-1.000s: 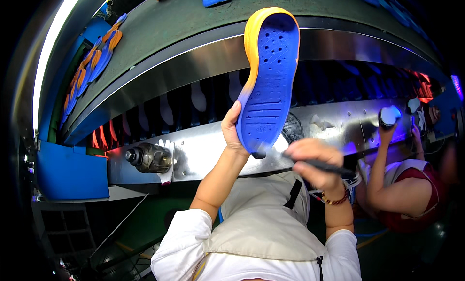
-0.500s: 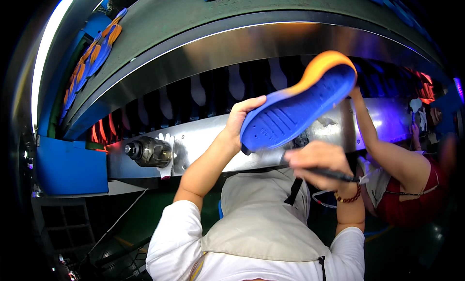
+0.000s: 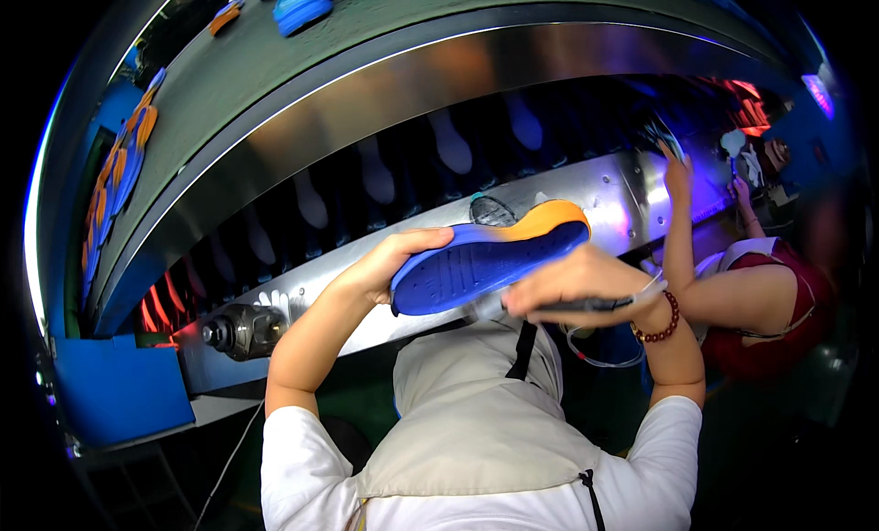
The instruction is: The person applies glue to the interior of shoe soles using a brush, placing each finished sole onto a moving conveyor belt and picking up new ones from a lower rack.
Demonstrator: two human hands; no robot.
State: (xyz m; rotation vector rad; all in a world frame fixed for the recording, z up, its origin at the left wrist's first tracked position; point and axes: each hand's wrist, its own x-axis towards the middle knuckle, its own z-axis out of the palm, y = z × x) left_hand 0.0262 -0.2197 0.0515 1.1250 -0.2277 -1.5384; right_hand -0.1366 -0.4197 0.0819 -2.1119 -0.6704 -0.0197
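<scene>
A blue shoe sole [image 3: 458,267] with an orange end hangs in front of me, tilted so that its grooved inner face shows. My left hand [image 3: 389,264] is closed on its blue end, thumb along the upper rim. In my right hand [image 3: 586,284] I grip a dark-handled brush [image 3: 591,305], held low along the near edge of the sole. Motion blurs the brush's head, and I cannot tell whether it touches the sole. A thin clear tube [image 3: 600,359] loops below my right wrist.
Ahead runs a metal ledge [image 3: 632,201] with a dark squat bottle [image 3: 245,331] at left. Behind it a row of sole shapes [image 3: 451,142] sits in a dark slot. Above, a green belt [image 3: 215,101] carries blue and orange soles [image 3: 302,7]. A co-worker's arm [image 3: 680,220] reaches in at right.
The sole has come lower and to the left, tilting flatter. My right hand with the brush has shifted left along it. The view has turned, and the co-worker's hand shows farther right.
</scene>
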